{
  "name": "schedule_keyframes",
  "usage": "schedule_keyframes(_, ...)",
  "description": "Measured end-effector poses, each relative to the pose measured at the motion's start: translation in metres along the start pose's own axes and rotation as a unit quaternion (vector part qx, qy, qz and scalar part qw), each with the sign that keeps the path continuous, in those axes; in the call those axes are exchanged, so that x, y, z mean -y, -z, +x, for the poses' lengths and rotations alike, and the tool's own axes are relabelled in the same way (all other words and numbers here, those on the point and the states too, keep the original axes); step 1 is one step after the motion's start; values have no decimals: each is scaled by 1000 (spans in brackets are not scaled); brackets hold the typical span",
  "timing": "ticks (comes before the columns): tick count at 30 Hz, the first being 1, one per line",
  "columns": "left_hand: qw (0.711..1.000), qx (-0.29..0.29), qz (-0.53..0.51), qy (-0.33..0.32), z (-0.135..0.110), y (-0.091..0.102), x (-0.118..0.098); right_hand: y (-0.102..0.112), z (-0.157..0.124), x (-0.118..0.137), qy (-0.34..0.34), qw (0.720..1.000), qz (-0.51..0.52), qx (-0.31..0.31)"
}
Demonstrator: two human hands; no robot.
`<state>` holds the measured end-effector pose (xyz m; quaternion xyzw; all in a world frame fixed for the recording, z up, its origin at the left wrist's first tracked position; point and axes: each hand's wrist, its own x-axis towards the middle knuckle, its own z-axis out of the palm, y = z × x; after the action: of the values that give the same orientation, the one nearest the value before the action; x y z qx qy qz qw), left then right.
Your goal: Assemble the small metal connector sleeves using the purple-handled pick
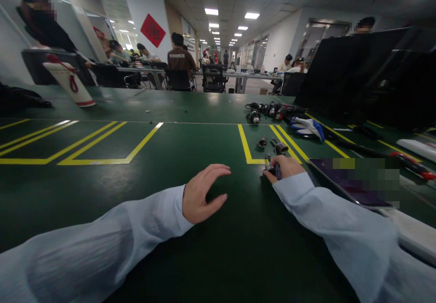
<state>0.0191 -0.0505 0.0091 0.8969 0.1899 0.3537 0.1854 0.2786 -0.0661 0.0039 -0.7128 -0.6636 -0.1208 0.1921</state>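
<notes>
My left hand [202, 193] hovers just over the green table [136, 180] near its middle, fingers curved and apart, holding nothing. My right hand [284, 167] rests on the table to the right, fingers closed around a small dark metal tool [272, 166] with a silver tip. Two small metal sockets [263, 142] [279, 147] lie just beyond it, inside yellow floor-style markings. Both arms wear light blue sleeves.
A cluster of dark tool parts [269, 109] and a white-and-blue glove [306, 127] lie farther right. A dark tablet [350, 185] sits at my right; black monitors [357, 71] stand behind. A white bottle [70, 82] lies far left. Several people sit at desks beyond.
</notes>
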Motion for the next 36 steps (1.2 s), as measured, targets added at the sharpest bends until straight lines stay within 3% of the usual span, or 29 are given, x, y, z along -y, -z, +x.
schedule_keyframes(3,999,42,-9,-11,-3,-2,-13,3,-31,14,96,990,103,-28)
schedule_keyframes(7,995,84,-30,-39,-9,-8,-37,7,-63,42,209,944,251,-45)
schedule_keyframes(10,991,129,-33,-26,-14,-12,-53,8,-76,63,250,912,320,-48)
schedule_keyframes(13,992,128,-6,12,-21,-14,-65,10,-86,75,247,893,372,-54)
schedule_keyframes(21,983,131,120,47,-35,-12,-75,10,-96,76,219,864,450,59)
schedule_keyframes(27,993,114,-13,29,-38,-2,-65,15,-89,69,171,857,461,152)
schedule_keyframes(30,995,94,-39,23,-41,-4,-62,14,-88,68,180,857,459,151)
schedule_keyframes(35,994,35,6,101,-43,-12,-65,13,-90,70,208,867,435,123)
schedule_keyframes(36,996,40,29,79,-42,-12,-66,12,-90,71,214,869,431,117)
